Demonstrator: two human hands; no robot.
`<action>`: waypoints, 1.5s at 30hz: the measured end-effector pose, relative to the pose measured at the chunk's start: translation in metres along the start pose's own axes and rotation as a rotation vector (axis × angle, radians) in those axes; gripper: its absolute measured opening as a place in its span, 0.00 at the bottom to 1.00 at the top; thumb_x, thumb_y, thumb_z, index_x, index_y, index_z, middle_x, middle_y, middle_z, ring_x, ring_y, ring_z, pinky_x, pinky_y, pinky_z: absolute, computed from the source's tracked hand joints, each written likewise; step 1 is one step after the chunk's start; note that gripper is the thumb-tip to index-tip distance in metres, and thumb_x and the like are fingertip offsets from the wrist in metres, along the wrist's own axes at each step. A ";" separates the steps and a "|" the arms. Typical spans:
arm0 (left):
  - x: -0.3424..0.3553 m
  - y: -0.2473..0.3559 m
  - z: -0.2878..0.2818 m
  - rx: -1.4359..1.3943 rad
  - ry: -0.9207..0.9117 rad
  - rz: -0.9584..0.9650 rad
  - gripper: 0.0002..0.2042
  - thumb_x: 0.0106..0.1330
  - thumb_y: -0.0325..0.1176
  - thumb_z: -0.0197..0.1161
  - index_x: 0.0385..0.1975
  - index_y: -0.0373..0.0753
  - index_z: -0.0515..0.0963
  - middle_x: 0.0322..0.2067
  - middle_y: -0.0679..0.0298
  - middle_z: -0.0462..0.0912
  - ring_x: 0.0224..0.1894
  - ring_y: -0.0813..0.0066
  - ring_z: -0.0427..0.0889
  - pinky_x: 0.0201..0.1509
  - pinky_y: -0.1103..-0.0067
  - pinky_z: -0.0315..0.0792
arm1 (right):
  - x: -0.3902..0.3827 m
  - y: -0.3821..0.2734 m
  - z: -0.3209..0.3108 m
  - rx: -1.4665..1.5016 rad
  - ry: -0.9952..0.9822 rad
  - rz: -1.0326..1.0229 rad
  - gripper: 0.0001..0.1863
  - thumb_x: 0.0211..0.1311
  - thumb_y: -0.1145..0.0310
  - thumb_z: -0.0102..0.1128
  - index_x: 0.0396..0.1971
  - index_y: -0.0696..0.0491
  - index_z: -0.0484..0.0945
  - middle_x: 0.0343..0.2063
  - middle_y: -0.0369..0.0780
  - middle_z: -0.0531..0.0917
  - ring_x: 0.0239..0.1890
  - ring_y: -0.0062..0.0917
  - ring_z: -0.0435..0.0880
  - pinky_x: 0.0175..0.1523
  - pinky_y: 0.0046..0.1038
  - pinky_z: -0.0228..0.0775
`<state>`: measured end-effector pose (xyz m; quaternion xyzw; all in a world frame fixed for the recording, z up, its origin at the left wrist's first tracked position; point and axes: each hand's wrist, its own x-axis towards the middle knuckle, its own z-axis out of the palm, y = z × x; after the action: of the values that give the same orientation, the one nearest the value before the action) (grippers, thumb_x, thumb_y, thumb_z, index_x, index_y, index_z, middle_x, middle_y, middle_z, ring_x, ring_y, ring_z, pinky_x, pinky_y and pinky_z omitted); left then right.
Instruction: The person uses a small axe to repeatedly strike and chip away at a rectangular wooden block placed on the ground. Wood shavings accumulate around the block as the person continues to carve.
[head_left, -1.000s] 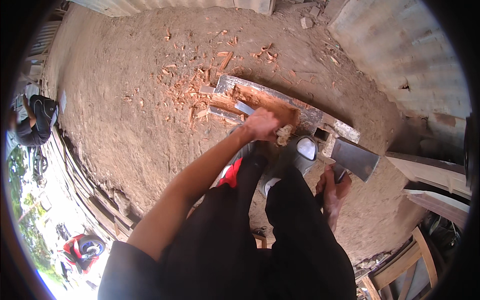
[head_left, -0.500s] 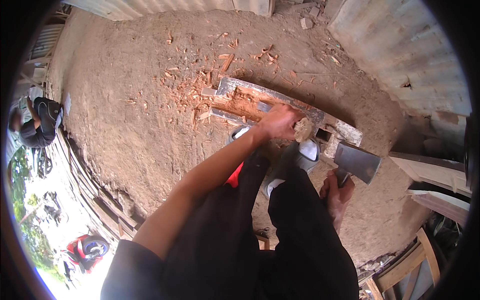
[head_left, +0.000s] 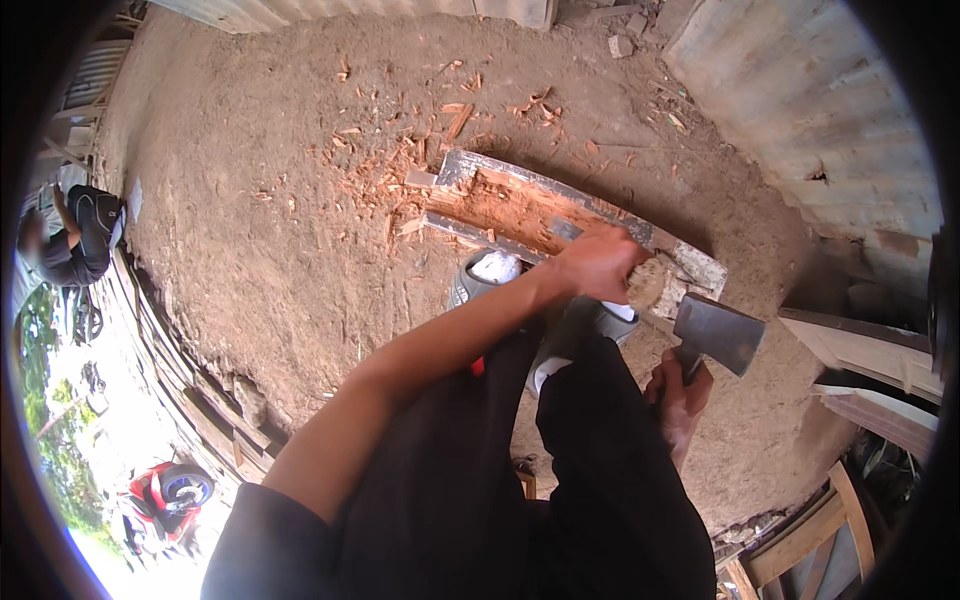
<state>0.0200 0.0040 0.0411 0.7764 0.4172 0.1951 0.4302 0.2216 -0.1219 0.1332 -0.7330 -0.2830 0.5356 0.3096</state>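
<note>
My left hand (head_left: 598, 262) is closed around a chisel whose frayed, pale handle end (head_left: 646, 284) sticks out beside the thumb side. Its metal blade (head_left: 566, 229) shows past the fingers, over the reddish hollow of a long wooden piece (head_left: 505, 205). That piece lies on the dirt across the front of my shoes, its outer faces dark and worn. My right hand (head_left: 682, 392) grips the short handle of a hatchet, its broad grey head (head_left: 720, 335) held flat to the right of the chisel handle and apart from it.
Wood chips (head_left: 400, 175) litter the dirt around the piece's left end. Corrugated metal sheets (head_left: 800, 110) stand at the upper right, with wooden boards (head_left: 860, 345) below. At the far left sits another person (head_left: 75, 240); a red motorcycle (head_left: 165, 500) is parked lower down.
My left hand has moved right with the chisel along the wooden piece, uncovering more of the hollow. My right hand and the hatchet have shifted only slightly.
</note>
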 end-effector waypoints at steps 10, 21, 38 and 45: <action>-0.016 -0.068 -0.008 0.253 -0.111 -0.038 0.13 0.43 0.35 0.70 0.31 0.41 0.83 0.27 0.48 0.85 0.36 0.46 0.86 0.40 0.58 0.79 | 0.003 -0.009 -0.006 0.057 -0.025 -0.084 0.27 0.77 0.45 0.51 0.28 0.55 0.71 0.13 0.35 0.69 0.11 0.19 0.68 0.16 0.23 0.57; 0.003 -0.039 0.016 0.078 -0.019 0.005 0.11 0.46 0.35 0.69 0.27 0.37 0.82 0.26 0.47 0.84 0.34 0.44 0.85 0.40 0.57 0.78 | -0.004 -0.016 -0.006 0.040 -0.009 -0.119 0.32 0.78 0.40 0.45 0.28 0.56 0.71 0.13 0.35 0.69 0.11 0.19 0.68 0.15 0.22 0.56; 0.000 -0.060 0.009 0.123 0.051 0.014 0.11 0.44 0.35 0.69 0.29 0.40 0.84 0.24 0.49 0.84 0.32 0.46 0.86 0.39 0.60 0.79 | 0.009 0.017 0.045 -0.037 -0.056 -0.250 0.27 0.79 0.45 0.47 0.28 0.54 0.71 0.16 0.33 0.70 0.16 0.16 0.66 0.21 0.22 0.54; -0.001 -0.061 0.005 0.120 0.089 -0.003 0.11 0.46 0.36 0.68 0.29 0.39 0.84 0.25 0.48 0.85 0.33 0.45 0.86 0.42 0.58 0.79 | 0.021 0.004 0.042 -0.157 -0.089 -0.115 0.32 0.78 0.41 0.45 0.24 0.55 0.72 0.13 0.34 0.71 0.13 0.19 0.69 0.18 0.24 0.62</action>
<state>-0.0071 0.0179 -0.0124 0.7906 0.4481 0.2035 0.3644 0.1873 -0.1024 0.1069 -0.7132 -0.3791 0.5250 0.2683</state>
